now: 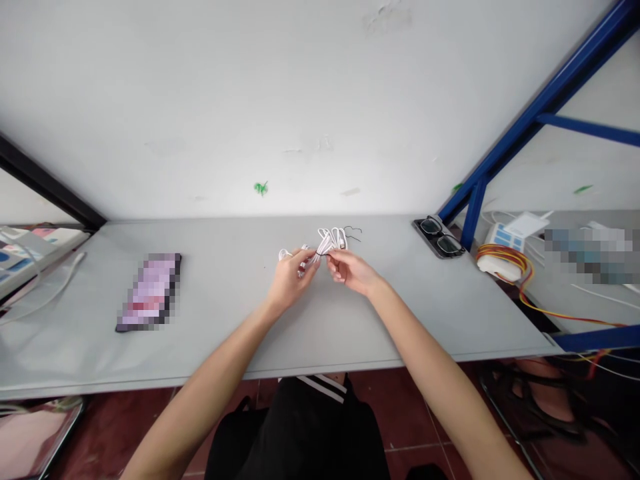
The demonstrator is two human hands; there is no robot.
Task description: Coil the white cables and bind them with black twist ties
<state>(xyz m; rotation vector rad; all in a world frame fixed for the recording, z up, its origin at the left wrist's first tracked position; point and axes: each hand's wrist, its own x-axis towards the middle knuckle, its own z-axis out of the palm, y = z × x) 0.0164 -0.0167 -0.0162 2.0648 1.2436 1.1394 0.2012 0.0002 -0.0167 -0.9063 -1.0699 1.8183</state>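
My left hand (293,279) and my right hand (350,272) meet above the grey tabletop (225,327). Between them is a looped bundle of white cable (330,239), gripped by the fingers of both hands. A thin black twist tie (353,233) runs through the bundle and curls out past its far side. My right fingertips pinch the bundle where the dark wire crosses it. One white loop (285,254) sticks out beyond my left hand.
A smartphone with a blurred screen (150,292) lies left on the table, and black-framed glasses (439,237) sit at the far right edge. A blue metal frame (540,117) rises right, beside a white device with red and yellow wires (500,261).
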